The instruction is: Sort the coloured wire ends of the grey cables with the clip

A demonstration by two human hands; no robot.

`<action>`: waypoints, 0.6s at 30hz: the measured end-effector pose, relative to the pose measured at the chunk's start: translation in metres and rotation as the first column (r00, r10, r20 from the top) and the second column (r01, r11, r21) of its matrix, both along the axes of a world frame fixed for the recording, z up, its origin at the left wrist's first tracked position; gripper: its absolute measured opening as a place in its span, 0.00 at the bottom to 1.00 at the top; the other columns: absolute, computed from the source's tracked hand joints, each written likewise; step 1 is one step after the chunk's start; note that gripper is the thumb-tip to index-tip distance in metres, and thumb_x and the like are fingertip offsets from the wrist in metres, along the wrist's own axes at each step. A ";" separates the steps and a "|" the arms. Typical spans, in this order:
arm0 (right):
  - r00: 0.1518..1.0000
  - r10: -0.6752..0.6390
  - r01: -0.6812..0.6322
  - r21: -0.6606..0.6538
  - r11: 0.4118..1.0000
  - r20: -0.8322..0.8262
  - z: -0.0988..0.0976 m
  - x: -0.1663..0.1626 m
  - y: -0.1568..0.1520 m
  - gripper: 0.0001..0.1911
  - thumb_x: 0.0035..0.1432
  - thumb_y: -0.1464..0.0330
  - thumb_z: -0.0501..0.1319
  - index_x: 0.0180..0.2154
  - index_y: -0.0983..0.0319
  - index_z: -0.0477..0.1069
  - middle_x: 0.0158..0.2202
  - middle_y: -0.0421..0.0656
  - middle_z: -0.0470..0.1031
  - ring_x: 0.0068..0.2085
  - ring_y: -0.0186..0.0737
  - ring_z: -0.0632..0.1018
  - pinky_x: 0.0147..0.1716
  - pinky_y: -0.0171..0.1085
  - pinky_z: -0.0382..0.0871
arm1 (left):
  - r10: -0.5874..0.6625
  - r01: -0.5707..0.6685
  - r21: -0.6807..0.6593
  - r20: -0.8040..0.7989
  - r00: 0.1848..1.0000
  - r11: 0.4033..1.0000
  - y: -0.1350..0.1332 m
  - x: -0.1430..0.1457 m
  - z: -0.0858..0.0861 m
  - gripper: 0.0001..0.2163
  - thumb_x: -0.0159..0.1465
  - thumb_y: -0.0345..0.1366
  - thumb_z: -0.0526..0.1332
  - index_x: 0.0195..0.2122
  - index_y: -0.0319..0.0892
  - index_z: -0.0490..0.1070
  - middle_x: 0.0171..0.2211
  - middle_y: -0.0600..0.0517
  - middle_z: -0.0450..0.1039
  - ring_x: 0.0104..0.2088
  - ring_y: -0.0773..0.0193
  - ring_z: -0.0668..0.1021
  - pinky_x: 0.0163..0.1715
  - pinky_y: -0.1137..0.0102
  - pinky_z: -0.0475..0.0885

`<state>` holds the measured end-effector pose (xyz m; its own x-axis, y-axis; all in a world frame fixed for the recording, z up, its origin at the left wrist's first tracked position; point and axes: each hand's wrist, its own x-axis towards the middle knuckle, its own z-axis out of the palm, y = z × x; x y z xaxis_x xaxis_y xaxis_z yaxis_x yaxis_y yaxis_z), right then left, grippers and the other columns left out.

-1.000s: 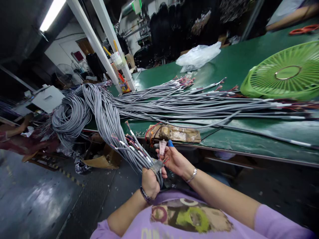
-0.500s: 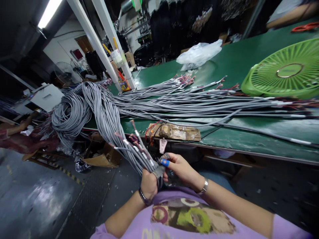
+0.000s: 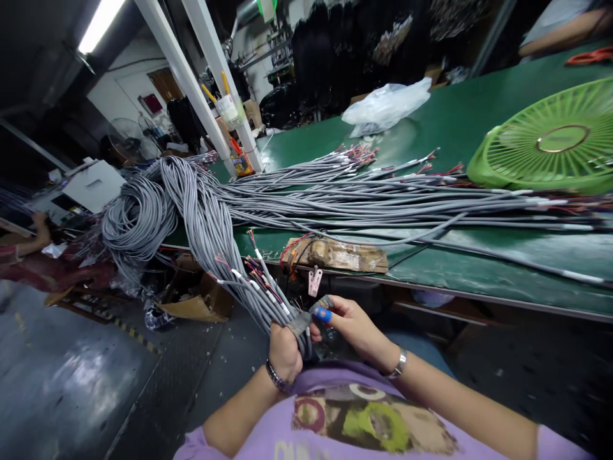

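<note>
My left hand is closed around a thick bundle of grey cables that hangs over the table edge. Several cable ends with white sleeves and bare coloured wires point up and left out of the grip. A grey strip, perhaps tape or cloth, crosses the bundle just above my left hand. My right hand, with a blue wrap on one finger, pinches the dark free part of that strip to the right of the bundle. The strip's far side is hidden behind the cables.
More grey cables lie along the green table. A wooden block with a pink clip sits at its edge. A green fan and a plastic bag lie farther back. A coiled cable bundle and a cardboard box are left.
My right hand has moved slightly right from the bundle, and more of the grey strip shows between my hands. My left hand keeps its hold. The view has shifted a little.
</note>
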<state>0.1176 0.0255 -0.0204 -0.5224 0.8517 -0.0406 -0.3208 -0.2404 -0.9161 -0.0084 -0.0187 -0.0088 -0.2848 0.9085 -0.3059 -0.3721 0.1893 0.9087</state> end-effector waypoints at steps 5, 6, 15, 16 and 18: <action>0.990 -0.116 0.091 -0.276 0.957 -0.074 -0.006 0.002 0.018 0.22 0.52 0.50 0.59 0.28 0.64 0.72 0.25 0.41 0.71 0.23 0.31 0.68 0.25 0.32 0.66 | -0.015 0.016 -0.005 0.052 0.999 1.000 0.003 -0.001 0.006 0.10 0.47 0.39 0.65 0.17 0.37 0.70 0.12 0.53 0.68 0.14 0.70 0.69 0.15 0.75 0.64; 0.988 -0.111 0.067 -0.347 0.935 -0.110 -0.004 0.000 0.023 0.22 0.53 0.49 0.58 0.28 0.63 0.72 0.26 0.42 0.72 0.24 0.31 0.69 0.25 0.32 0.66 | -0.030 0.031 -0.009 0.055 0.998 0.999 0.004 0.000 0.007 0.10 0.47 0.38 0.65 0.17 0.37 0.70 0.13 0.53 0.68 0.14 0.70 0.69 0.15 0.75 0.64; 0.945 -0.215 0.069 -0.490 0.869 -0.247 0.000 -0.021 0.047 0.14 0.46 0.58 0.68 0.28 0.63 0.74 0.23 0.39 0.72 0.25 0.31 0.70 0.26 0.32 0.65 | -0.067 0.069 -0.017 0.069 0.995 0.998 0.014 0.007 0.004 0.07 0.47 0.36 0.64 0.20 0.36 0.70 0.13 0.53 0.69 0.14 0.70 0.69 0.15 0.75 0.66; 0.938 -0.233 0.076 -0.505 0.860 -0.256 -0.002 -0.022 0.047 0.14 0.46 0.59 0.68 0.27 0.63 0.73 0.23 0.39 0.72 0.25 0.32 0.70 0.27 0.32 0.65 | -0.074 0.075 -0.016 0.062 0.995 0.997 0.015 0.008 0.004 0.08 0.47 0.36 0.64 0.19 0.36 0.70 0.13 0.52 0.69 0.14 0.70 0.69 0.15 0.75 0.66; 0.928 -0.263 0.092 -0.522 0.848 -0.263 -0.004 -0.023 0.046 0.13 0.45 0.59 0.69 0.26 0.63 0.73 0.23 0.39 0.73 0.26 0.32 0.71 0.27 0.32 0.65 | -0.082 0.082 -0.016 0.045 0.996 0.996 0.016 0.009 0.002 0.08 0.47 0.36 0.64 0.19 0.35 0.70 0.13 0.52 0.69 0.13 0.70 0.69 0.15 0.74 0.66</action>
